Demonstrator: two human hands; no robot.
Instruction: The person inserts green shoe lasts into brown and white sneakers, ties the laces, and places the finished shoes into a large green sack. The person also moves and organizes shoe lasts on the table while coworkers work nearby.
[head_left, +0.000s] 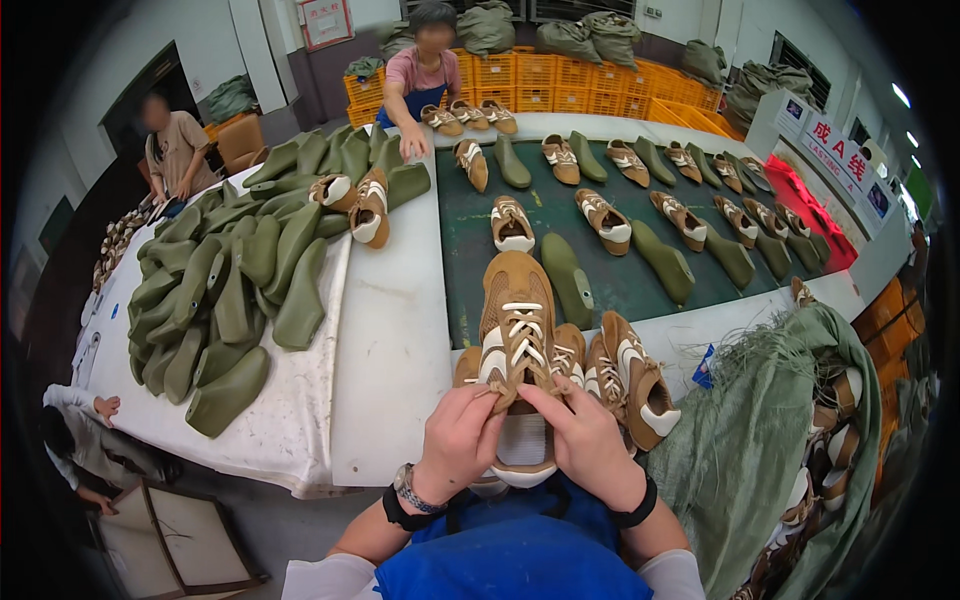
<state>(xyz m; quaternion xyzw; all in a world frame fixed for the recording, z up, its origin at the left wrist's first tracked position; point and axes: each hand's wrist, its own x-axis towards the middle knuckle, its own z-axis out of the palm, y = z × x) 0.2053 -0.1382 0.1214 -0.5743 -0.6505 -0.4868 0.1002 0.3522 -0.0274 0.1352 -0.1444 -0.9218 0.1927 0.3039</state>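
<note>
I hold a tan and white lace-up shoe [517, 310] upright in front of me, toe pointing away. My left hand [458, 440] and my right hand [587, 440] both pinch its white laces near the top of the tongue. The heel end rests against my blue apron [520, 555]. Several more tan shoes [625, 375] lie just right of it on the white table edge.
A green conveyor belt [470, 250] carries tan shoes and olive shoe lasts. A big heap of olive lasts [230, 280] covers the white table on the left. An open green sack of shoes [770, 440] stands at my right. Three other people work around the table; orange crates line the back.
</note>
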